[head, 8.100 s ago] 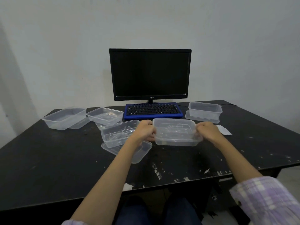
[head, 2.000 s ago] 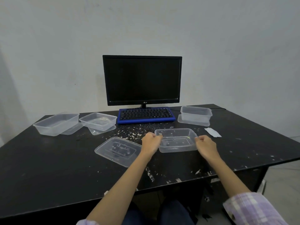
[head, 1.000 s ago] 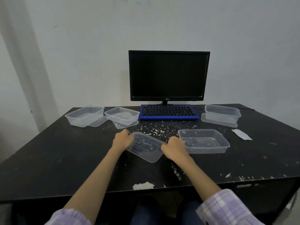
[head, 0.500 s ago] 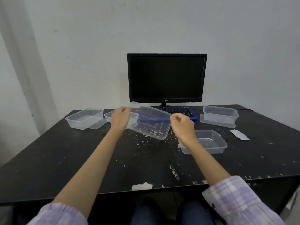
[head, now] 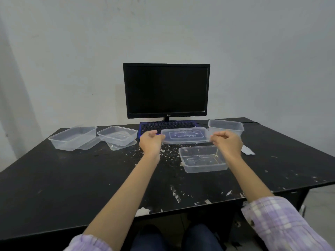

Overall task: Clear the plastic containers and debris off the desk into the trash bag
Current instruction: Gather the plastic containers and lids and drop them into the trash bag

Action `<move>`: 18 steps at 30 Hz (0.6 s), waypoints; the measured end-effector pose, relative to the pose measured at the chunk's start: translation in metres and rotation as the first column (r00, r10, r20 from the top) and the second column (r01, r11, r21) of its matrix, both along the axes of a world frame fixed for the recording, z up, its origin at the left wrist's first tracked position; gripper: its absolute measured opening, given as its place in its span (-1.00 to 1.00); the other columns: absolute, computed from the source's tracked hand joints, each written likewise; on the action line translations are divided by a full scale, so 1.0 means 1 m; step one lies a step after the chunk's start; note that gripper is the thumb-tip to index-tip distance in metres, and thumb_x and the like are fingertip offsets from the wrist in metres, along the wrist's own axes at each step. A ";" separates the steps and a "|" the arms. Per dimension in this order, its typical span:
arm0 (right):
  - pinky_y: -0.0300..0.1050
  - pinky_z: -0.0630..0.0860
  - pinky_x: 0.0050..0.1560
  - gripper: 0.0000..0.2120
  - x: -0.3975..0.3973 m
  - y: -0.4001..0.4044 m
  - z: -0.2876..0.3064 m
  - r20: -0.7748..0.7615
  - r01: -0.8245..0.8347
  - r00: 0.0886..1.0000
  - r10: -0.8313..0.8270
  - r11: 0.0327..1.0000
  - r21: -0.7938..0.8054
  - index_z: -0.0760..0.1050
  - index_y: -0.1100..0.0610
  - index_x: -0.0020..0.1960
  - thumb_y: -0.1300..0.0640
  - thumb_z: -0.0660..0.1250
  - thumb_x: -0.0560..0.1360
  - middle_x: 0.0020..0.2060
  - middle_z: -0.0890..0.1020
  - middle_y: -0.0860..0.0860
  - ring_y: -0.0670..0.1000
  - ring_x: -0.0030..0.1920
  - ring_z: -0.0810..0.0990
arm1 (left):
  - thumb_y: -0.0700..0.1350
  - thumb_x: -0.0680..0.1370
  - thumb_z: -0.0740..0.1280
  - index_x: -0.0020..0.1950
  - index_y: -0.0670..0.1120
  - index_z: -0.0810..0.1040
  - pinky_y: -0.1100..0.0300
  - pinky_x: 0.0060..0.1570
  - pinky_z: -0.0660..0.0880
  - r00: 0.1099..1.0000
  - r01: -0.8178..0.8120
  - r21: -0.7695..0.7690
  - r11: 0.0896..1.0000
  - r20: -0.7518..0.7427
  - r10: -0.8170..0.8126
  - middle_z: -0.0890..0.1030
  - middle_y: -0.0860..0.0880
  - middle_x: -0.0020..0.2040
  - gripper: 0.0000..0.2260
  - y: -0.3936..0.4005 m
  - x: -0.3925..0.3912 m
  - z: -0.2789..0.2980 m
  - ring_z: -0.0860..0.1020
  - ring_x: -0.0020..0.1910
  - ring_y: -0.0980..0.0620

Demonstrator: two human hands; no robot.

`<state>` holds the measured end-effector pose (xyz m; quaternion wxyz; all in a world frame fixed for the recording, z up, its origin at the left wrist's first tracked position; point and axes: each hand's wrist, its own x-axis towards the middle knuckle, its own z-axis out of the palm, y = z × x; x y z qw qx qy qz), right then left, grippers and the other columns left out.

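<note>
Holding lid [head: 186, 135] level, long axis three-to-nine, left hand [head: 151, 142] and right hand [head: 227, 144] fingers pinching its ends, above container [head: 203, 159] at six

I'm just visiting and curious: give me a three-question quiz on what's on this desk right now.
1. True or false: the clear plastic lid lies flat on the black desk.
2. Which grips the lid's left end: A) left hand B) right hand?
3. Fill in: white crumbs lie in front of the blue ____.

Key
1. False; both hands hold it up.
2. A
3. keyboard
</note>
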<state>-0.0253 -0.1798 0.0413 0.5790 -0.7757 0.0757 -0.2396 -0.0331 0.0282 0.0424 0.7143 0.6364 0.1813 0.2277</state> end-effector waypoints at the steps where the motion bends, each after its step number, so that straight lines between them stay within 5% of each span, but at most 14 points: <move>1: -0.15 0.53 -0.03 -0.85 0.000 -0.009 -0.004 -0.015 0.020 1.000 -0.021 1.000 -0.014 0.64 0.11 -0.01 0.17 0.43 0.42 -0.10 0.65 0.00 -0.08 -0.14 0.57 | -0.32 0.43 0.44 0.18 -0.18 0.53 0.15 0.09 0.52 0.999 0.027 -0.012 1.000 -0.036 -0.028 0.59 -0.12 0.06 -0.67 -0.007 0.002 -0.006 0.58 0.01 -0.02; 11: -0.19 0.39 0.18 -0.76 -0.003 -0.051 -0.045 -0.105 0.103 0.987 -0.119 0.984 -0.146 0.63 0.18 0.12 0.24 0.32 0.48 0.06 0.66 0.09 0.03 0.08 0.58 | -0.34 0.38 0.47 0.27 -0.20 0.49 0.07 0.13 0.54 0.978 0.160 0.084 0.983 -0.147 -0.147 0.59 -0.12 0.09 -0.53 -0.051 0.003 -0.042 0.57 0.06 -0.02; 16: -0.14 0.41 0.21 -0.73 -0.002 -0.052 -0.049 -0.099 0.075 0.990 -0.098 0.975 -0.208 0.58 0.20 0.19 0.25 0.30 0.51 0.10 0.65 0.10 0.05 0.13 0.58 | -0.33 0.41 0.43 0.28 -0.16 0.49 0.44 -0.48 0.41 0.978 0.180 0.222 0.958 -0.145 -0.151 0.56 -0.09 0.15 -0.56 -0.054 -0.002 -0.043 0.48 -0.04 0.09; 18: -0.13 0.40 0.23 -0.73 -0.001 -0.053 -0.052 -0.128 0.056 0.988 -0.086 0.975 -0.216 0.58 0.19 0.20 0.26 0.29 0.51 0.10 0.65 0.09 0.04 0.14 0.57 | -0.32 0.42 0.44 0.26 -0.16 0.51 0.45 -0.42 0.41 0.979 0.176 0.256 0.950 -0.148 -0.142 0.56 -0.09 0.16 -0.58 -0.052 -0.002 -0.045 0.47 -0.02 0.10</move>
